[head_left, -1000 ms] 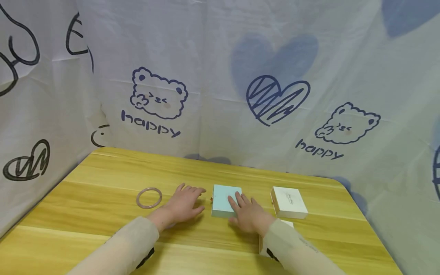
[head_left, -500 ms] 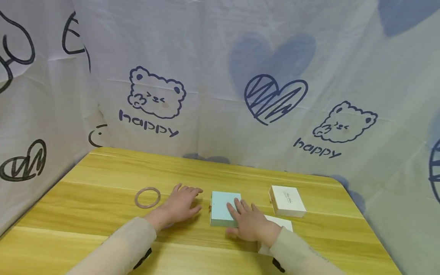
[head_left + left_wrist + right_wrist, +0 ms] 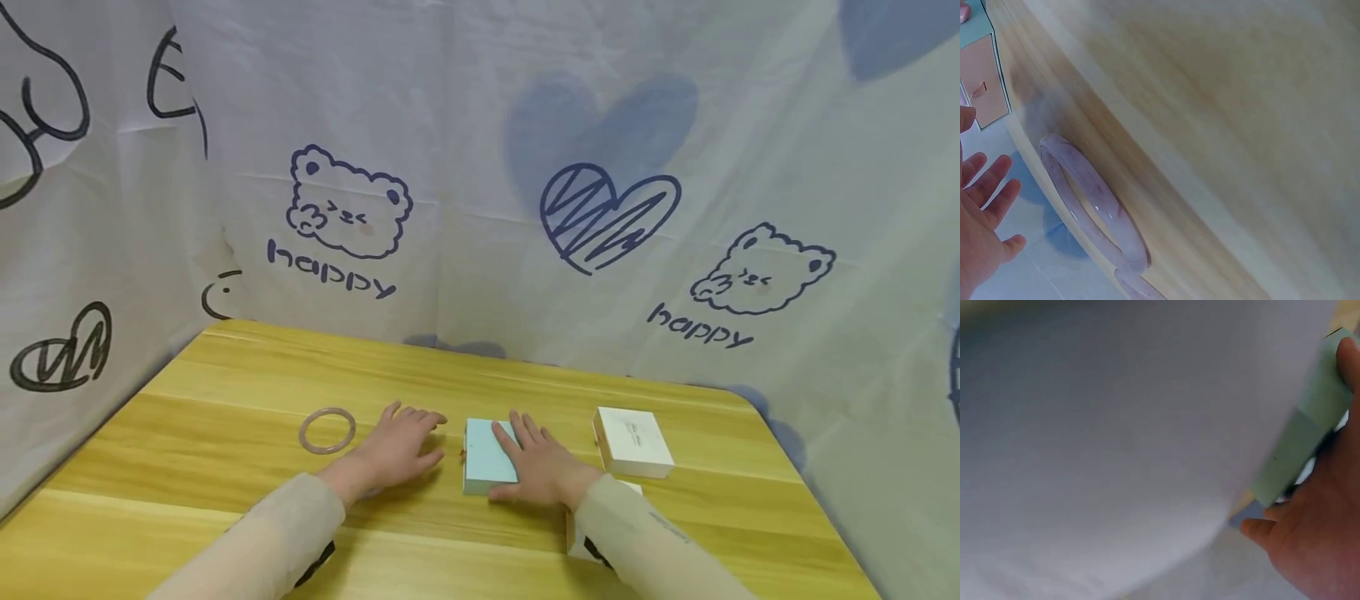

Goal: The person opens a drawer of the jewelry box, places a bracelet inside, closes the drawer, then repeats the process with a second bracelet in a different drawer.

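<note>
Spread and straight, the fingers of my right hand (image 3: 542, 471) lie over the right part of a light blue box (image 3: 486, 454). Its thumb is at the box's near edge. The right wrist view shows a fingertip against the green-looking side of the box (image 3: 1291, 456). My left hand (image 3: 397, 450) hovers left of the box with loose fingers and holds nothing. A pinkish bangle (image 3: 327, 431) lies on the table to its left. In the left wrist view are a glossy lilac bangle (image 3: 1094, 200), part of another bangle, and the box's pink drawer front (image 3: 985, 81) with a small pull tab.
A white box (image 3: 633, 442) with dark lettering lies at the right of the wooden table (image 3: 300, 358). Another white box (image 3: 581, 533) is partly hidden beneath the right forearm. A printed cloth (image 3: 465, 167) hangs behind the table.
The blue box has come slightly nearer with my right hand on it, mostly in the earlier half-second. The right hand then shifts, its fingers reaching past the far edge. My left hand stays nearly still.
</note>
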`<state>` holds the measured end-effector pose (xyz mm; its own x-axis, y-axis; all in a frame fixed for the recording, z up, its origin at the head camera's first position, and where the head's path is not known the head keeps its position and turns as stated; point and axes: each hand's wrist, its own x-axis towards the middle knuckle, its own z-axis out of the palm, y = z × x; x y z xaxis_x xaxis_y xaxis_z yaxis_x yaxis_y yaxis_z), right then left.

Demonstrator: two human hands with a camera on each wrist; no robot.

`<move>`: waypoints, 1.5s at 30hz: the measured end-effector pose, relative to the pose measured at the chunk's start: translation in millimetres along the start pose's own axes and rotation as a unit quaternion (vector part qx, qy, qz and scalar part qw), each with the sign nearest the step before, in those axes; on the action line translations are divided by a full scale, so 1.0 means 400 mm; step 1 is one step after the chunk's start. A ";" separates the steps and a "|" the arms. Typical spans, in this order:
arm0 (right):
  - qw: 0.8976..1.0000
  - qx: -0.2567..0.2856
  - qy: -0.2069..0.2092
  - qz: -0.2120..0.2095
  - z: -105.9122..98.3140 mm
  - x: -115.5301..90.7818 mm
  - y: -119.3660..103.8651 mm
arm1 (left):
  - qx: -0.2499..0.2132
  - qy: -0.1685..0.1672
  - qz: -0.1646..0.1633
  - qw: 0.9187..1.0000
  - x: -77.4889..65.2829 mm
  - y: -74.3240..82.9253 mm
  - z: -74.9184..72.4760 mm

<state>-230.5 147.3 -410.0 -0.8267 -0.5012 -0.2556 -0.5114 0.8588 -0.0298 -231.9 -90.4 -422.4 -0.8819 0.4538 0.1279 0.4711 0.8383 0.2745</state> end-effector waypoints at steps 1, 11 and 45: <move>1.000 -0.010 -0.004 0.004 0.000 -0.003 -0.002 | -0.001 -0.001 -0.001 1.000 0.002 0.002 0.001; 0.998 -0.041 -0.021 0.035 -0.018 -0.037 -0.035 | -0.034 -0.015 0.027 0.999 0.016 0.028 0.004; 0.997 -0.059 -0.022 0.037 -0.004 -0.048 -0.037 | -0.012 -0.050 0.011 0.999 0.048 0.072 0.021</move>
<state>-207.4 144.3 -403.2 -0.8529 -0.4301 -0.2958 -0.4763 0.8731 0.1039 -235.4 -55.0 -420.2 -0.8646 0.5009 0.0391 0.4888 0.8206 0.2962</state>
